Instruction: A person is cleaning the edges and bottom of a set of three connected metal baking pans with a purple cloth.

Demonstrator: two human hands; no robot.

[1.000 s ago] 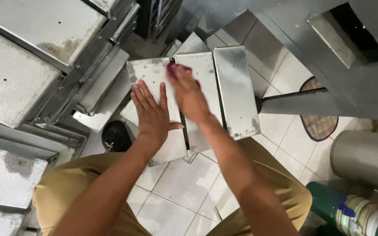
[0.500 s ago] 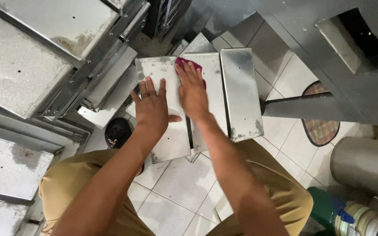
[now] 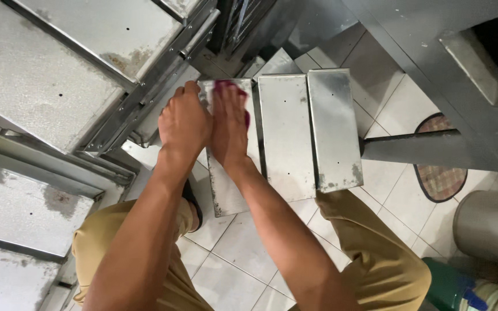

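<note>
We see a patterned mat (image 3: 440, 173) on the tiled floor (image 3: 243, 253), and perhaps a green bottle (image 3: 453, 288) near its lower right corner.
</note>
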